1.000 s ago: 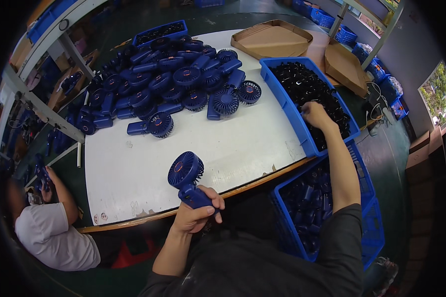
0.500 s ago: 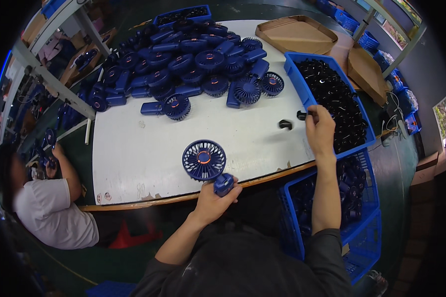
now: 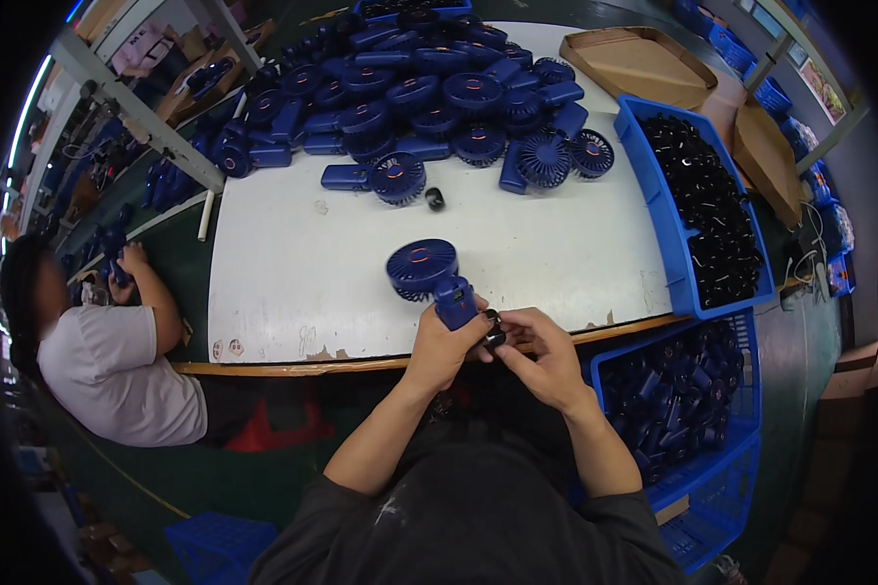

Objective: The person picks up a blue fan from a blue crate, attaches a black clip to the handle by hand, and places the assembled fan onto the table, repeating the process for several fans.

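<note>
Here, at six o'clock on the white table point(image 3: 293, 263), just above its near edge: a blue handheld fan point(image 3: 429, 278), round head tipped up toward twelve, handle pointing down toward five. Left hand point(image 3: 446, 343) wrapped around the base of that handle, fingers closed on it. Right hand point(image 3: 546, 353) pressed in from four o'clock, fingertips pinched on a small black part point(image 3: 494, 329) held against the handle's lower end; both hands touching each other there.

Farther up the table, from eleven to one o'clock, a big heap of blue fans point(image 3: 429, 97), some face up, some on their sides. Just below the heap, near twelve, one loose black piece point(image 3: 435, 198) lying alone on the white surface, well apart from the hands.

At two to three o'clock, a long blue bin point(image 3: 654, 210) full of black parts, set against the table's right edge. Below it at four o'clock, beside the right forearm, a blue crate point(image 3: 712, 468) holding more dark blue pieces. Beyond, at one o'clock, flat brown cardboard trays point(image 3: 634, 60).

At nine o'clock, off the table's left side, another person in a pale shirt point(image 3: 117, 375), hands busy with something dark blue; exact object too small to tell.
</note>
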`<state>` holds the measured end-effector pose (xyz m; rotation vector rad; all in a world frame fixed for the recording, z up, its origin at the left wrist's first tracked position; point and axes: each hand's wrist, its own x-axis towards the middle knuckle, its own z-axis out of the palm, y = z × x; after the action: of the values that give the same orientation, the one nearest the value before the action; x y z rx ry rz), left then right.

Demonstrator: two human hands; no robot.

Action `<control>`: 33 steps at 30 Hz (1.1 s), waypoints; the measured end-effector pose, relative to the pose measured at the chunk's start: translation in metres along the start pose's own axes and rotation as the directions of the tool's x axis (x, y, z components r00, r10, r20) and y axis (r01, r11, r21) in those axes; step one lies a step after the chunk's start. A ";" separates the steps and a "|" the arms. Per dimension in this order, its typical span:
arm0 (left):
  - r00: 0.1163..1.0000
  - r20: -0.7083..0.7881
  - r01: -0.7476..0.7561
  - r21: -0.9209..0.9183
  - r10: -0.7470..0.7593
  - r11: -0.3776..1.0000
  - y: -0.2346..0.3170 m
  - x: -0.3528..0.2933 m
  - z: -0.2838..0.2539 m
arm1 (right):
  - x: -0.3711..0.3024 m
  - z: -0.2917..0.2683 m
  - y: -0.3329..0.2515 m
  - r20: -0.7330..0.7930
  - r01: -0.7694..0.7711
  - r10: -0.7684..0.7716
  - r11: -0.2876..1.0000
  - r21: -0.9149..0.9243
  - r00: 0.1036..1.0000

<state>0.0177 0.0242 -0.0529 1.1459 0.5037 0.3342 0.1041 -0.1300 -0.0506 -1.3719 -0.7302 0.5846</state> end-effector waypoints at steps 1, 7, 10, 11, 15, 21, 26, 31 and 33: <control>0.993 0.083 0.087 -0.089 -0.079 0.992 0.008 -0.002 0.001 | 0.000 -0.001 -0.005 0.028 0.184 -0.183 0.949 -0.257 0.983; 0.929 0.291 0.290 -0.196 -0.227 0.937 0.022 -0.013 -0.002 | 0.016 -0.003 -0.030 0.241 0.515 -0.459 0.702 -0.492 0.855; 0.920 0.311 0.314 -0.224 -0.238 0.923 0.025 -0.015 -0.008 | 0.026 -0.010 -0.033 0.167 0.417 -0.388 0.756 -0.504 0.906; 0.890 0.382 0.330 -0.158 -0.250 0.931 0.025 -0.017 -0.011 | 0.030 -0.009 -0.035 0.172 0.406 -0.373 0.753 -0.519 0.912; 0.842 0.477 0.315 -0.057 -0.251 0.947 0.019 -0.021 -0.014 | 0.043 0.003 -0.050 0.327 0.492 -0.369 0.610 -0.621 0.870; 0.886 0.435 0.302 -0.274 -0.162 0.913 0.006 -0.021 -0.014 | 0.039 0.013 -0.058 0.393 0.487 -0.291 0.439 -0.755 0.872; 0.964 0.162 0.256 -0.363 -0.210 0.896 0.004 -0.023 0.010 | 0.016 0.027 -0.052 0.258 0.337 -0.226 0.470 -0.816 0.939; 0.930 0.364 -0.105 0.409 -0.056 0.907 0.015 -0.021 0.014 | -0.005 0.040 -0.011 -0.063 0.278 -0.467 0.624 -0.730 0.882; 0.792 0.489 -0.607 0.566 0.367 0.557 0.026 -0.017 0.031 | -0.024 0.031 -0.003 -0.212 -0.027 -0.004 0.989 -0.143 0.977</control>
<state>0.0201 0.0008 -0.0155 2.0823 -0.0351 0.4510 0.0647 -0.1283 -0.0490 -1.5475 -0.6015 0.3916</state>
